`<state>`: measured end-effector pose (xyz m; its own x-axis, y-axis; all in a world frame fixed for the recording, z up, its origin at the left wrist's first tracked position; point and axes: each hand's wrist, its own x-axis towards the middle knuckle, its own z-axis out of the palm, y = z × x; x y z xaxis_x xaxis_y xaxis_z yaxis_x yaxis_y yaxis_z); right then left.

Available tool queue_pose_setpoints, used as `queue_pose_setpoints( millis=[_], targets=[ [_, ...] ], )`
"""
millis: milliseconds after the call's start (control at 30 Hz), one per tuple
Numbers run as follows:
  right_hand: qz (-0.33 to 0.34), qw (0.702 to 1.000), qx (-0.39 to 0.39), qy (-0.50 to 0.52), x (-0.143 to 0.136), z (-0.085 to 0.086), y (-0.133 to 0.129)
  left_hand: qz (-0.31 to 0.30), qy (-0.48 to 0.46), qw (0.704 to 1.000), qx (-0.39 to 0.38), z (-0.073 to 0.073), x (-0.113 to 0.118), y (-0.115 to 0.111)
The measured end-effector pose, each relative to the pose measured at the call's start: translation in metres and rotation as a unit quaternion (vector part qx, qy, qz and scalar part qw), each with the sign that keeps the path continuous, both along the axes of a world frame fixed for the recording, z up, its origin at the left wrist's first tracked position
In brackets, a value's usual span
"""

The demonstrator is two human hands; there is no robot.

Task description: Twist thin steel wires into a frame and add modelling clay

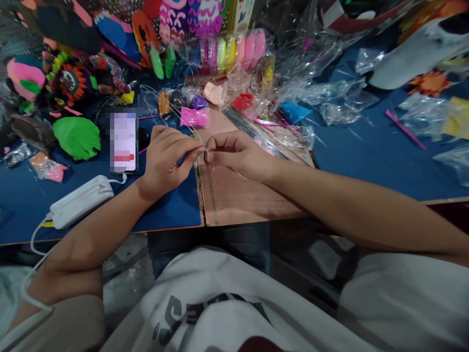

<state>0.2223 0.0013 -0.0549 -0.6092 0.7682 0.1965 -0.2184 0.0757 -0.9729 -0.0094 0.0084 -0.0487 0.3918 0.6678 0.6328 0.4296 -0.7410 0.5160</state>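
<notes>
My left hand (166, 159) and my right hand (236, 154) meet over the seam between the blue table top and a bare wooden board. Both are closed in a pinch on thin wire (179, 121), whose long pale strands run up and away to the left. Fingertips hide the point where the strands come together. Just beyond my right hand lies a bundle of straight grey wires (249, 129) on the wooden board (242, 203). A pink clay packet (194, 117) sits behind my fingers.
Left of my hands are a lit phone (124, 142), a white power bank (82, 200) with its cable, and a green clay piece (76, 138). Bagged clay sticks (230, 53) line the back. Plastic wrappers (337, 105) and a magenta stick (405, 128) lie to the right.
</notes>
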Motion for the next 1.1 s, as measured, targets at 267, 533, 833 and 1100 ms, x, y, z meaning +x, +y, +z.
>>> queue_pose_setpoints(
  millis=[267, 533, 833, 1100],
  targets=[
    [-0.191, 0.904, 0.318, -0.214, 0.005, 0.000, -0.009, 0.049, 0.076, 0.995, 0.030, 0.007, 0.002, -0.012],
    [-0.267, 0.754, 0.483, -0.357, 0.003, -0.010, -0.008, 0.115, 0.159, 0.974, 0.110, 0.010, 0.010, -0.021],
    [-0.289, 0.651, 0.596, -0.371, 0.008, -0.012, -0.004, 0.113, 0.130, 0.969, 0.176, 0.013, 0.012, -0.021],
    [-0.264, 0.666, 0.571, -0.400, 0.011, -0.016, 0.005, 0.146, 0.186, 0.969, 0.069, 0.012, 0.011, -0.021]
  ],
)
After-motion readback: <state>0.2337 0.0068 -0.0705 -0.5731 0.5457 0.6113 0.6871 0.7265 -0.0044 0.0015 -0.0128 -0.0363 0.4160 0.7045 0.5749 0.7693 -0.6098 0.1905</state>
